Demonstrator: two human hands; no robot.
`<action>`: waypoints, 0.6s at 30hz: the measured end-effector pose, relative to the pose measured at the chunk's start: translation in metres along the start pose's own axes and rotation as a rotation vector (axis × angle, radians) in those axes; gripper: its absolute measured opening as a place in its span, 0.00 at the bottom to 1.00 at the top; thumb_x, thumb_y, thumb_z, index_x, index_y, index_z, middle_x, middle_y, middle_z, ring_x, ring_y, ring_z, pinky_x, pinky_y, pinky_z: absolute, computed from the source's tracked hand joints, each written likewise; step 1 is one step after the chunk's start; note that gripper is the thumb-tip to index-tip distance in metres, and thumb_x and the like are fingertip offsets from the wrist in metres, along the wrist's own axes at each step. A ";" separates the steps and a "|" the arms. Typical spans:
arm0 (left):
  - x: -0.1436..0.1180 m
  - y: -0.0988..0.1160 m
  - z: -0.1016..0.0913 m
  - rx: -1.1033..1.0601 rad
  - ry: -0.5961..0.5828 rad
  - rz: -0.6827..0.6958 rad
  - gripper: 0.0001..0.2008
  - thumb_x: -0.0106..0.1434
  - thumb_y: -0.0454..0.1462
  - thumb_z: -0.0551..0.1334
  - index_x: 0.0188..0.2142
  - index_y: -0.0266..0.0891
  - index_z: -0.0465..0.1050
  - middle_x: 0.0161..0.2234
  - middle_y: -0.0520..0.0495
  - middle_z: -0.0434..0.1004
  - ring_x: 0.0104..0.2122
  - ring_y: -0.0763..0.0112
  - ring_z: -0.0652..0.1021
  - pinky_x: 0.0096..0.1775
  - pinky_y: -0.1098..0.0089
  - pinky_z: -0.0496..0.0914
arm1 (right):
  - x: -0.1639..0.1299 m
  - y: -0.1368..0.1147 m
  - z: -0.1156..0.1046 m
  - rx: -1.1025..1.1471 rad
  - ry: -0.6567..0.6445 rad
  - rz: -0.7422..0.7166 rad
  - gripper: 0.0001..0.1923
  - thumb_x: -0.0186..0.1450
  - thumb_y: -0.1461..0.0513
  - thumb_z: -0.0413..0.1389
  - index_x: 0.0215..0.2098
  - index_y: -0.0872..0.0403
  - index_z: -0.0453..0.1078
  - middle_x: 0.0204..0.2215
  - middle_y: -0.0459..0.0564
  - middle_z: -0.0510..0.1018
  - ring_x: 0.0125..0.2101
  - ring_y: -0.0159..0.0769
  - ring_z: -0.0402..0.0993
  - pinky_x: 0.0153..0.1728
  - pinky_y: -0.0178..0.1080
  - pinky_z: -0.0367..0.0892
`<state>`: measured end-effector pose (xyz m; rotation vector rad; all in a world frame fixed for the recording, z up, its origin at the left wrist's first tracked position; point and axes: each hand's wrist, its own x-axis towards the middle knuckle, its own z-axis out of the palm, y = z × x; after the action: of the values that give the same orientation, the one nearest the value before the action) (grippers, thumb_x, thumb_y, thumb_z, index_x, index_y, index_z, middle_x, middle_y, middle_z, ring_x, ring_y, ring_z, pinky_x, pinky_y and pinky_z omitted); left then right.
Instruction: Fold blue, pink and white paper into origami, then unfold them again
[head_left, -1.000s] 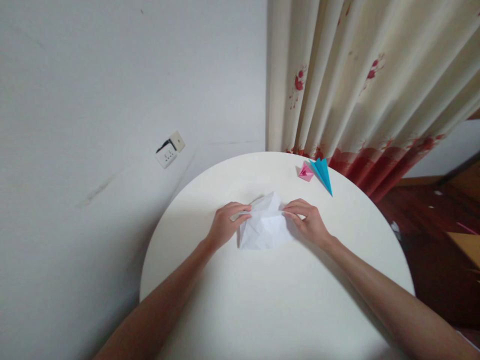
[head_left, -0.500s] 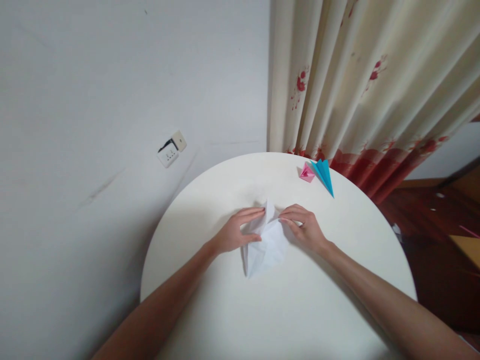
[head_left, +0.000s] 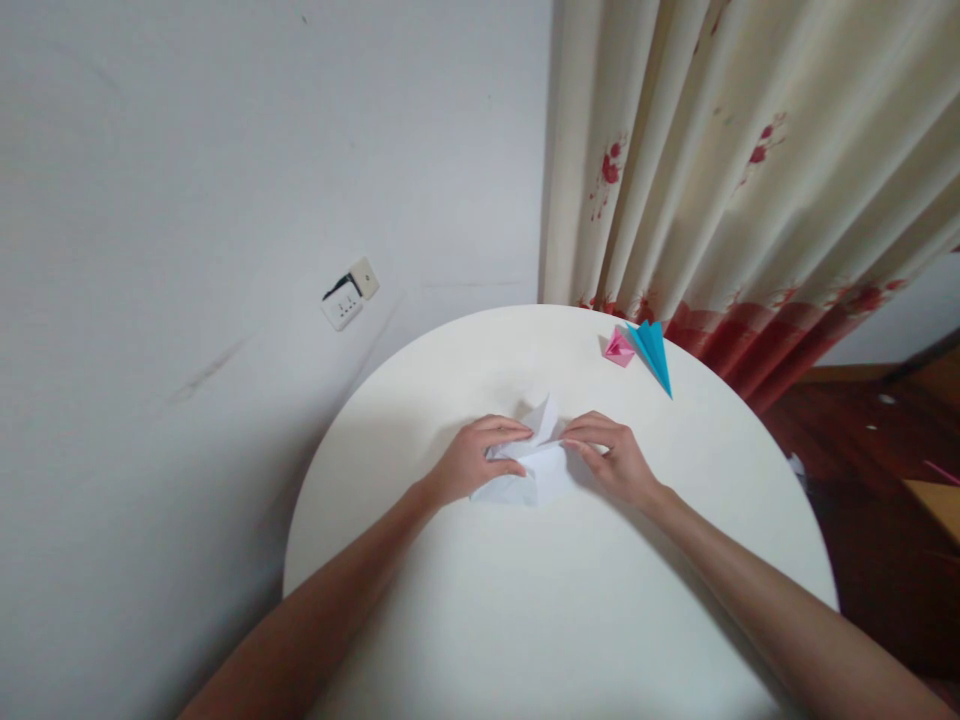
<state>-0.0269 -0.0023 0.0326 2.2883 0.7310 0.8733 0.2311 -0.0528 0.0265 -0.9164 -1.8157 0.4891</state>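
both hands pinch the white paper (head_left: 534, 470) on the round table (head_left: 555, 620): left hand (head_left: 474, 462), right hand (head_left: 611, 458); best align edges before pressing the crease flat.

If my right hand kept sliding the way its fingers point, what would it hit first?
The right hand points leftward across the white paper, so it would probably meet the left hand first, whose fingers lie close opposite on the same sheet.

head cam | looks fwd+down | close over round table (head_left: 570, 620) | wall behind
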 end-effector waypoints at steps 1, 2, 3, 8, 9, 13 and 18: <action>0.000 0.002 -0.001 -0.021 0.008 -0.020 0.23 0.54 0.46 0.74 0.48 0.42 0.80 0.47 0.42 0.81 0.47 0.60 0.79 0.52 0.63 0.70 | 0.000 0.000 -0.001 -0.012 0.000 -0.013 0.10 0.70 0.59 0.56 0.37 0.50 0.80 0.34 0.53 0.82 0.36 0.41 0.76 0.39 0.44 0.71; 0.001 0.004 -0.001 -0.045 0.014 -0.038 0.21 0.54 0.45 0.74 0.46 0.41 0.81 0.45 0.42 0.82 0.46 0.61 0.80 0.51 0.64 0.71 | 0.000 0.000 -0.002 -0.027 0.003 -0.029 0.09 0.70 0.59 0.56 0.37 0.50 0.80 0.34 0.53 0.82 0.36 0.41 0.76 0.39 0.45 0.71; 0.001 0.006 -0.002 -0.070 0.021 -0.057 0.18 0.55 0.44 0.74 0.44 0.40 0.82 0.44 0.42 0.82 0.44 0.62 0.80 0.50 0.65 0.71 | 0.001 0.000 -0.003 -0.042 0.007 -0.044 0.09 0.70 0.60 0.56 0.37 0.51 0.80 0.34 0.53 0.82 0.36 0.41 0.75 0.39 0.45 0.71; 0.002 0.012 -0.003 -0.137 0.030 -0.131 0.10 0.57 0.40 0.73 0.38 0.39 0.83 0.39 0.43 0.82 0.40 0.65 0.81 0.46 0.68 0.72 | 0.000 0.002 -0.007 -0.068 -0.013 -0.070 0.08 0.70 0.61 0.57 0.39 0.50 0.79 0.35 0.53 0.81 0.37 0.41 0.75 0.40 0.45 0.70; 0.002 0.013 -0.003 -0.147 0.025 -0.140 0.09 0.58 0.40 0.72 0.38 0.39 0.83 0.39 0.43 0.82 0.40 0.65 0.81 0.46 0.68 0.72 | 0.000 0.002 -0.007 -0.058 -0.023 -0.073 0.08 0.70 0.61 0.57 0.39 0.50 0.79 0.35 0.53 0.81 0.37 0.41 0.75 0.40 0.45 0.71; 0.001 0.015 -0.001 -0.159 0.047 -0.166 0.06 0.60 0.40 0.70 0.35 0.40 0.84 0.38 0.43 0.82 0.37 0.67 0.81 0.42 0.70 0.73 | 0.001 -0.002 -0.005 -0.035 -0.032 -0.077 0.08 0.70 0.61 0.57 0.38 0.50 0.79 0.35 0.53 0.81 0.37 0.41 0.75 0.40 0.45 0.70; 0.001 0.016 0.000 -0.056 0.081 -0.085 0.05 0.62 0.40 0.69 0.34 0.42 0.84 0.35 0.45 0.83 0.36 0.68 0.81 0.42 0.70 0.72 | 0.001 -0.006 -0.001 -0.030 -0.013 -0.073 0.09 0.70 0.60 0.56 0.38 0.50 0.79 0.34 0.53 0.81 0.36 0.42 0.75 0.39 0.45 0.70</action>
<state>-0.0217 -0.0125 0.0442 2.1665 0.8230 0.9396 0.2301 -0.0555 0.0319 -0.8654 -1.8656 0.4234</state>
